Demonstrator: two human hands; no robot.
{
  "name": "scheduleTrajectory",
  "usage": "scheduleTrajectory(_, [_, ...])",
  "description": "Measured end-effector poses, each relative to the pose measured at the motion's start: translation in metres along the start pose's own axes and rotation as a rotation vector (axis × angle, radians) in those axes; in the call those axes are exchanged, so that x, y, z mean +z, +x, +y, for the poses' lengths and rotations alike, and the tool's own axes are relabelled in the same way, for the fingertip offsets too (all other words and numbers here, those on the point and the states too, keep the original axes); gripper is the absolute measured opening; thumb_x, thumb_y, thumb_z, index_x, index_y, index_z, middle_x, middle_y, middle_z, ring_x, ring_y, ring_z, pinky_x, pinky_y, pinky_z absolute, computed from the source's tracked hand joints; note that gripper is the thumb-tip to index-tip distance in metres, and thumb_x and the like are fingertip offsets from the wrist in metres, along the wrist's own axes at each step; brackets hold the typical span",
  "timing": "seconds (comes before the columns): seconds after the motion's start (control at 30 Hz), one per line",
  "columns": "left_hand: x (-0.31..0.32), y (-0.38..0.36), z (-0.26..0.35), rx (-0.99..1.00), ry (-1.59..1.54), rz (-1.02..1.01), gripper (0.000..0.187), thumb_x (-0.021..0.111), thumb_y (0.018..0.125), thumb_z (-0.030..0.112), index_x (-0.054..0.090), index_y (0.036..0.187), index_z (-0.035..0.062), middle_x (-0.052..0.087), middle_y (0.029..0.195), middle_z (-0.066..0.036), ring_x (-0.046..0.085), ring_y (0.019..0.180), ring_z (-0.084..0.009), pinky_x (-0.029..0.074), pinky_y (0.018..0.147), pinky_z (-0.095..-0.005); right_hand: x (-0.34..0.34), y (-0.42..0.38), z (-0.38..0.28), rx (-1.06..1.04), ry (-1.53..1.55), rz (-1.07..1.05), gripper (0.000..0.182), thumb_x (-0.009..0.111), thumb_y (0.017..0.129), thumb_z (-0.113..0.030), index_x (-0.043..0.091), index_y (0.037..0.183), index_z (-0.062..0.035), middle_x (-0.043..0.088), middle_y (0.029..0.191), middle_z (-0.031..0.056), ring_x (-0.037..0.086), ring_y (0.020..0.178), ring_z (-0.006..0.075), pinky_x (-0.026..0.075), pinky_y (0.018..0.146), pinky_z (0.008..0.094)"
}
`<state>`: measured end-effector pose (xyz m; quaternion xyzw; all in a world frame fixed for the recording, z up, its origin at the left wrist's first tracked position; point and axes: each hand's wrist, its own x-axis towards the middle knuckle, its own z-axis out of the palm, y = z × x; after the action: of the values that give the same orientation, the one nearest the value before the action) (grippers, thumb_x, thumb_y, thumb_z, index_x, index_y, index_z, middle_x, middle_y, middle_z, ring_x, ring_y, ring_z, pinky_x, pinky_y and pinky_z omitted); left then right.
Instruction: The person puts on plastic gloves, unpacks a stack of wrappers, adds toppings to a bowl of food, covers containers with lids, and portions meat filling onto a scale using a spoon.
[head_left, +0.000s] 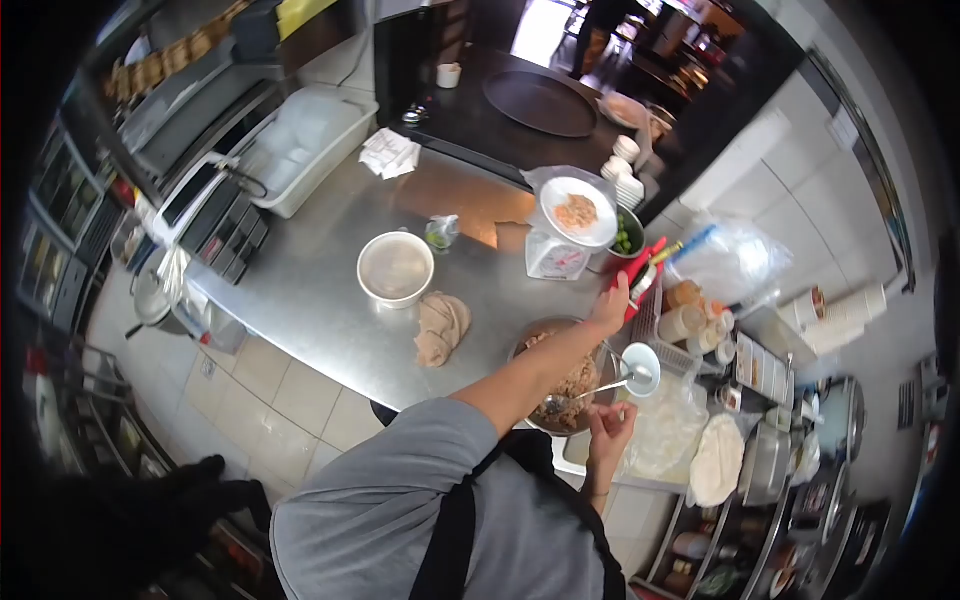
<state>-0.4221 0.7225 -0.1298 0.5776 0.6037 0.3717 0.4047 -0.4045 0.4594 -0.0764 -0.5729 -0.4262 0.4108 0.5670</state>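
Note:
My left arm reaches across the counter, and my left hand (608, 308) is beside a group of red-handled tools (640, 277), its index finger stretched out against the red. Nearer my body, my right hand (611, 428) has its fingers curled together at the bowl's edge; what they hold, if anything, I cannot tell. A large metal bowl (583, 374) of chopped, pinkish-brown mixture lies partly hidden under my left forearm. A spoon (560, 403) rests in it. Right beside the bowl is a small white bowl (641, 369) with a spoon handle over it.
A kitchen scale (556, 258) carries a plate (592, 205) of chopped food. A round white tub (396, 269), a brown cloth (443, 328) and a small plastic bag (442, 232) lie on the steel counter (320, 300). Sauce bottles (683, 322) and a plastic sheet (665, 430) are at right.

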Motion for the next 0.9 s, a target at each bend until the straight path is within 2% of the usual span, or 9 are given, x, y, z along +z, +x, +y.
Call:
scheduleTrajectory(0.13, [-0.044,-0.01,0.001,0.242,-0.203,-0.1,0.041,0.055,0.082,0.006,0.032,0.115,0.0077,0.061,0.082,-0.02,0.062,0.08,-0.0349,0.051,0.067,-0.044,-0.01,0.001,-0.007,0.037,0.034,-0.049,0.03,0.058,0.08,0.005,0.036,0.095,-0.0086,0.06,0.08,0.0058,0.057,0.076,0.0112,0.043,0.069,0.0215])
scheduleTrajectory(0.17, [-0.07,-0.02,0.009,0.334,-0.33,-0.008,0.045,0.058,0.079,0.004,0.032,0.115,0.0075,0.06,0.084,-0.017,0.062,0.08,-0.0312,0.051,0.068,-0.0411,-0.011,0.001,-0.013,0.054,0.059,-0.073,0.03,0.058,0.08,0.005,0.036,0.096,-0.0086,0.06,0.08,0.0057,0.057,0.077,0.0112,0.043,0.07,0.0213])
scheduleTrajectory(0.2, [-0.11,-0.033,0.024,0.43,-0.452,0.079,0.05,0.062,0.076,0.001,0.032,0.115,0.0073,0.06,0.086,-0.014,0.062,0.081,-0.0274,0.051,0.069,-0.0382,-0.009,0.007,-0.017,0.016,0.032,-0.104,0.028,0.061,0.082,-0.004,0.039,0.097,-0.0127,0.059,0.08,0.003,0.049,0.068,0.006,0.036,0.056,0.0202])
scheduleTrajectory(0.3, [-0.211,-0.058,0.029,0.632,-0.645,0.419,0.058,0.07,0.07,-0.001,0.031,0.113,0.0056,0.057,0.096,-0.006,0.059,0.088,-0.0156,0.049,0.073,-0.0293,0.022,0.039,-0.044,0.053,0.004,-0.19,0.03,0.062,0.081,-0.003,0.039,0.1,-0.0127,0.058,0.08,0.0019,0.05,0.07,0.0065,0.037,0.058,0.0201])
scheduleTrajectory(0.4, [-0.305,-0.081,0.002,0.672,-0.621,0.787,0.055,0.069,0.072,0.0,0.031,0.11,0.0054,0.058,0.097,-0.009,0.056,0.089,-0.0168,0.047,0.075,-0.0272,0.085,0.086,-0.064,0.005,-0.013,-0.46,0.035,0.063,0.081,-0.004,0.037,0.104,-0.0115,0.056,0.078,0.0024,0.052,0.071,0.0092,0.04,0.064,0.0231])
scheduleTrajectory(0.53, [-0.397,-0.086,-0.08,0.472,-0.255,1.137,0.057,0.073,0.071,0.006,0.033,0.112,0.0052,0.059,0.091,-0.007,0.055,0.088,-0.0173,0.041,0.081,-0.0317,0.195,0.135,-0.051,0.05,-0.041,-0.837,0.037,0.065,0.079,-0.005,0.037,0.103,-0.0106,0.057,0.073,0.0034,0.054,0.071,0.0099,0.041,0.064,0.0224])
scheduleTrajectory(0.6, [-0.416,-0.093,-0.113,0.42,-0.14,1.175,0.057,0.073,0.071,0.006,0.034,0.114,0.0059,0.06,0.088,-0.006,0.055,0.087,-0.0155,0.04,0.08,-0.0304,0.233,0.149,-0.031,0.099,-0.104,-0.954,0.04,0.068,0.077,-0.007,0.037,0.101,-0.0095,0.057,0.07,0.0037,0.054,0.07,0.0104,0.041,0.063,0.0224])
scheduleTrajectory(0.83, [-0.411,-0.117,-0.201,0.201,0.115,1.136,0.056,0.071,0.072,0.005,0.034,0.115,0.0026,0.059,0.082,-0.005,0.056,0.084,-0.0176,0.041,0.083,-0.0323,0.292,0.173,0.039,0.185,-0.438,-1.097,0.045,0.071,0.074,-0.011,0.037,0.103,-0.0119,0.059,0.074,0.0046,0.051,0.066,0.0093,0.037,0.057,0.023])
scheduleTrajectory(0.9, [-0.397,-0.116,-0.212,0.112,-0.117,1.039,0.057,0.07,0.072,0.004,0.034,0.115,0.0022,0.059,0.082,-0.006,0.055,0.082,-0.0169,0.041,0.082,-0.0318,0.307,0.177,0.055,0.171,-0.41,-1.135,0.047,0.072,0.072,-0.011,0.037,0.103,-0.0115,0.059,0.076,0.0046,0.052,0.067,0.0098,0.039,0.058,0.0236])
